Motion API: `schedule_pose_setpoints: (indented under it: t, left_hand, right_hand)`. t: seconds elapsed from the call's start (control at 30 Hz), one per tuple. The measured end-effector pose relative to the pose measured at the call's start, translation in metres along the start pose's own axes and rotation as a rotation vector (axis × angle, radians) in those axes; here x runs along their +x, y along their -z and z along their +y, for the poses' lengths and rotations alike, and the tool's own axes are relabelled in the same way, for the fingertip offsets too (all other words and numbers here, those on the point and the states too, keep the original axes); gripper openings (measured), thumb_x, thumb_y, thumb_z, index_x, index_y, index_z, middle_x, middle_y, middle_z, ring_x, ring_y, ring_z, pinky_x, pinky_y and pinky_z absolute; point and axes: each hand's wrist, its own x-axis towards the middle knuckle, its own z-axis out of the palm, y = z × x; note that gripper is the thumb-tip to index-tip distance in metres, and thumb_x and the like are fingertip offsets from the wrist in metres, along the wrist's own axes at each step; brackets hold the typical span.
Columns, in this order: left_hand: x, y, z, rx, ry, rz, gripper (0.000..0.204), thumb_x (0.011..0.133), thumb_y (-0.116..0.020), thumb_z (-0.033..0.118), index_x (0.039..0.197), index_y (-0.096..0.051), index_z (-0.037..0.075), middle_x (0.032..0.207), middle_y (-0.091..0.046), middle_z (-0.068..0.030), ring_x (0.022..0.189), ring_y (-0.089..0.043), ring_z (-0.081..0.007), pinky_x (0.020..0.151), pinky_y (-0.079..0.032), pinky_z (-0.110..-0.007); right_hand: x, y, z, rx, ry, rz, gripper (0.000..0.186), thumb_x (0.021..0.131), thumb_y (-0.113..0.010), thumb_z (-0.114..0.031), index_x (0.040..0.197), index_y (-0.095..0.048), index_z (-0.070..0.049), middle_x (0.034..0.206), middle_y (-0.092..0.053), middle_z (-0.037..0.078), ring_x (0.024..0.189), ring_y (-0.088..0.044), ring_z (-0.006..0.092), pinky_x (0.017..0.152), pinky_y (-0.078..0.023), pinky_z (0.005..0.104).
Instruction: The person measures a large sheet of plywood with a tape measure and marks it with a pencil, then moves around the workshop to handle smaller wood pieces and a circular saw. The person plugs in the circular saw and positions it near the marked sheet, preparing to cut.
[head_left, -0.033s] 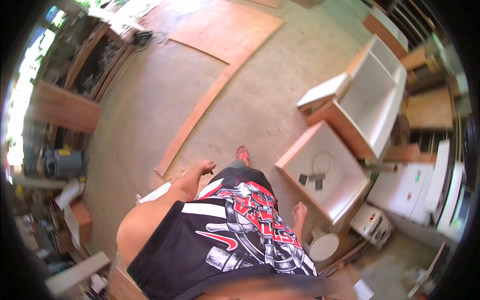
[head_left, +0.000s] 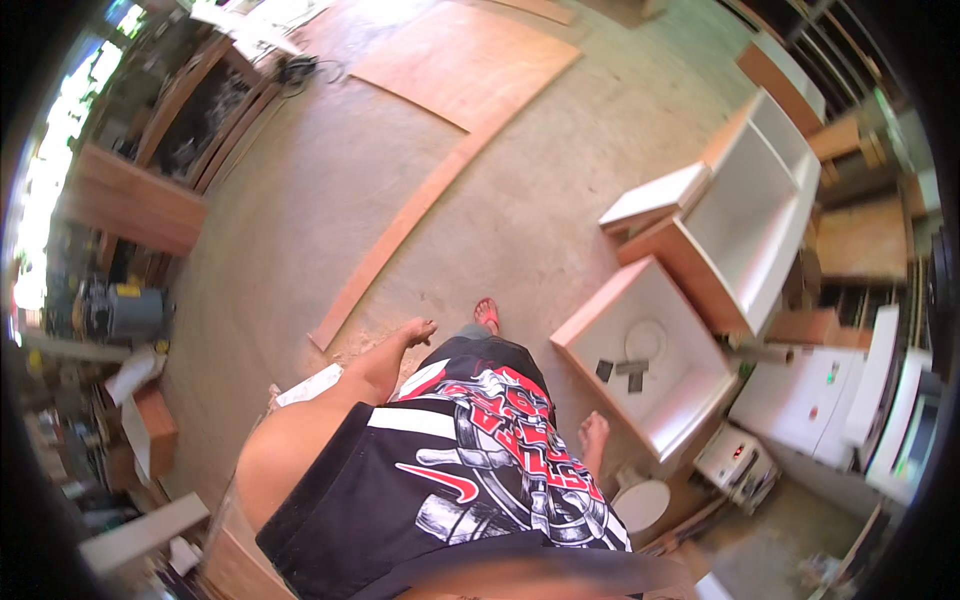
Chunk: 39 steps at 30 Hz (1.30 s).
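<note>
My left hand (head_left: 418, 331) hangs in front of my body, its fingers loosely bent and a little apart, with nothing visible in it. Below it on the floor are pale wood shavings (head_left: 352, 347) and the near end of a long narrow wooden strip (head_left: 362, 283). At my right side is my right hand (head_left: 593, 432), fingers curled in, with no held thing showing. Nearest to that hand is an open shallow wooden box (head_left: 690, 395) with a white inside. Several small dark flat pieces (head_left: 630, 368) and a faint ring-shaped thing lie in the box.
A large wooden panel (head_left: 465, 62) lies on the floor beyond the strip. White-lined cabinet carcasses (head_left: 745, 205) stand at right, near a white appliance-like unit (head_left: 800, 390). A round white stool top (head_left: 643, 505) is close on my right. Shelving and clutter (head_left: 125, 310) line the left.
The view has tilted slightly, so the cabinets at right sit a little lower in it. Both hands keep about the same pose.
</note>
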Motion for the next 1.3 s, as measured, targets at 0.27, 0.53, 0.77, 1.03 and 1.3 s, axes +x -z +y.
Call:
schedule_pose_setpoints:
  t: [0.27, 0.53, 0.77, 1.03, 1.3]
  left_hand:
    - [0.025, 0.102, 0.081, -0.225, -0.246, 0.327, 0.067, 0.080, -0.068, 0.050, 0.129, -0.055, 0.006, 0.092, -0.071, -0.0135, 0.071, -0.063, -0.0180, 0.052, -0.047, -0.034]
    - [0.054, 0.141, 0.007, -0.505, 0.051, 0.085, 0.031, 0.087, -0.064, 0.040, 0.098, -0.053, 0.013, 0.065, -0.047, -0.0009, 0.047, -0.038, -0.0108, 0.039, -0.031, -0.028]
    - [0.067, 0.106, -0.069, -0.435, 0.272, 0.004, 0.024, 0.092, -0.055, 0.027, 0.103, -0.059, 0.006, 0.079, -0.058, -0.0063, 0.057, -0.050, -0.0170, 0.047, -0.039, -0.032]
    - [0.035, 0.140, 0.024, -0.674, 0.365, 0.106, 0.024, 0.095, -0.052, 0.025, 0.108, -0.061, 0.007, 0.081, -0.058, -0.0038, 0.060, -0.051, -0.0158, 0.048, -0.040, -0.031]
    - [0.037, 0.213, 0.137, -0.539, 0.474, 0.081, 0.035, 0.096, -0.052, 0.033, 0.119, -0.063, 0.009, 0.086, -0.057, -0.0018, 0.064, -0.049, -0.0135, 0.052, -0.042, -0.030]
  right_hand:
    - [0.047, -0.083, -0.116, -0.342, -0.012, -0.149, 0.031, 0.091, -0.065, -0.032, 0.113, -0.060, -0.011, 0.082, -0.060, 0.002, 0.068, -0.057, 0.0140, 0.059, -0.048, 0.0337]
    - [0.143, -0.161, -0.288, -0.414, 0.563, 0.036, 0.039, 0.090, -0.066, -0.028, 0.118, -0.059, -0.003, 0.093, -0.064, 0.006, 0.077, -0.058, 0.0149, 0.064, -0.049, 0.0295]
    - [0.191, -0.216, -0.472, -0.444, 0.752, 0.255, 0.052, 0.081, -0.071, -0.041, 0.113, -0.061, -0.001, 0.106, -0.068, 0.020, 0.102, -0.064, 0.0347, 0.092, -0.048, 0.0436]
    - [0.261, -0.265, -0.638, -0.819, 0.417, 0.667, 0.082, 0.083, -0.070, -0.037, 0.138, -0.032, 0.011, 0.138, -0.040, 0.031, 0.124, -0.045, 0.0426, 0.102, -0.045, 0.0479]
    - [0.283, -0.291, -0.680, -0.874, 0.073, 0.684, 0.074, 0.081, -0.071, -0.039, 0.132, -0.042, 0.006, 0.128, -0.047, 0.025, 0.119, -0.050, 0.0395, 0.102, -0.046, 0.0460]
